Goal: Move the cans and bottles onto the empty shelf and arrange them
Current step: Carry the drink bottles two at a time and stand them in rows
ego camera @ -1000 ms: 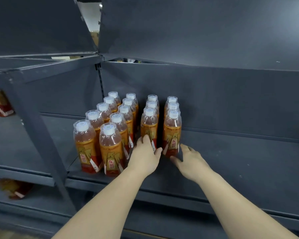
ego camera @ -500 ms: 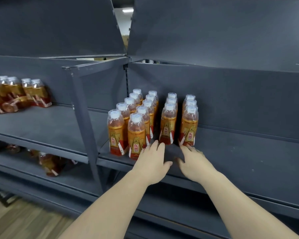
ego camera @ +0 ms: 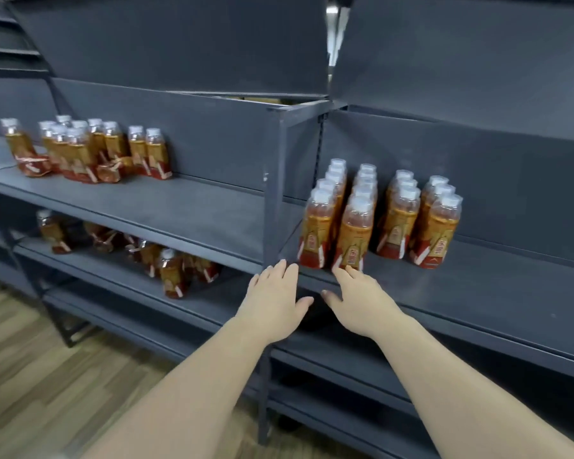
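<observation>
Several orange tea bottles with white caps (ego camera: 378, 217) stand in neat rows on the right grey shelf (ego camera: 478, 293). My left hand (ego camera: 274, 301) hovers flat in front of the shelf's front edge, beside the upright post, fingers apart and holding nothing. My right hand (ego camera: 362, 299) is just below the nearest bottle of the second row, fingers spread, also holding nothing. Another loose group of the same bottles (ego camera: 87, 150) stands on the left shelf (ego camera: 179, 210), some tilted. More bottles (ego camera: 140, 250) lie jumbled on the lower left shelf.
A grey upright post (ego camera: 274, 193) divides the left and right shelf bays. Slanted grey panels hang overhead. Wooden floor (ego camera: 30, 376) shows at the lower left. Bare shelf surface stretches to the right of the arranged rows.
Both hands have drawn back from the front bottles to the shelf edge. The view has swung left, bringing the left shelf's bottles and the floor into sight.
</observation>
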A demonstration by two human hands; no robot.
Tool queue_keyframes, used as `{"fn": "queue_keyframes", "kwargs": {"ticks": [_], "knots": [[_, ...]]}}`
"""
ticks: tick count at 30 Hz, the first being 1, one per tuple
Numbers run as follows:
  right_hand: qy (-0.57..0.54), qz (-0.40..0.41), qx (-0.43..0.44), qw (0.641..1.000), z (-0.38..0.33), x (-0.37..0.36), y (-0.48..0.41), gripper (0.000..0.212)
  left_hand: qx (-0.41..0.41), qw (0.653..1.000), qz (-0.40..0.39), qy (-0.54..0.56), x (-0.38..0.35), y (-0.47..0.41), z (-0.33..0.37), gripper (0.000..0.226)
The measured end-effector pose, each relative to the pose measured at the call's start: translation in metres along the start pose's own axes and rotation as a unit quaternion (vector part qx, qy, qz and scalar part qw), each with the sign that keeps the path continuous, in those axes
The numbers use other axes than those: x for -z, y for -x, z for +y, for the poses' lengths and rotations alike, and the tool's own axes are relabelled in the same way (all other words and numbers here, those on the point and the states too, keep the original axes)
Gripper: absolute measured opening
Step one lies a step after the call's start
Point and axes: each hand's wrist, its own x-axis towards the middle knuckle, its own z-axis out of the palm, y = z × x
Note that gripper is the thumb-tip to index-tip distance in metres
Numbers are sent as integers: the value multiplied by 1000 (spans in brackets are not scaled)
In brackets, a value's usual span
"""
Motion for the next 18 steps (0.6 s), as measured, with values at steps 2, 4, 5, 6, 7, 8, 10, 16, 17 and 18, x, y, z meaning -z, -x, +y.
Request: {"fn": "queue_keyframes", "kwargs": {"ticks": [2, 4, 5, 6, 7, 8, 10, 16, 17, 18], "knots": [[2, 0, 25, 1000, -39, -8, 1, 64, 23, 1000, 10, -2, 13, 20, -34, 67], [8, -3, 51, 999, -75, -18, -2, 65, 47, 999, 27, -3, 25, 39, -66, 62], [13, -7, 64, 998, -93, -24, -4, 65, 61, 998, 32, -3, 31, 49, -82, 60], [17, -11, 75, 997, -109, -29, -7, 65, 74, 997, 38, -4, 36, 57, -96, 59], [20, -14, 87, 996, -125, -34, -11, 65, 88, 995, 43, -8, 42, 66, -111, 58], [24, -16, 101, 994, -142, -38, -14, 65, 104, 993, 48, -10, 47, 74, -126, 57], [30, -19, 129, 991, -174, -46, -22, 64, 134, 989, 60, -10, 58, 89, -156, 55], [28, -32, 198, 979, -256, -61, -57, 61, 214, 974, 72, -19, 86, 110, -230, 57], [29, -36, 205, 978, -267, -64, -64, 60, 221, 972, 72, -18, 90, 109, -240, 57], [28, -39, 210, 976, -277, -66, -73, 59, 228, 971, 72, -18, 93, 108, -250, 57]]}}
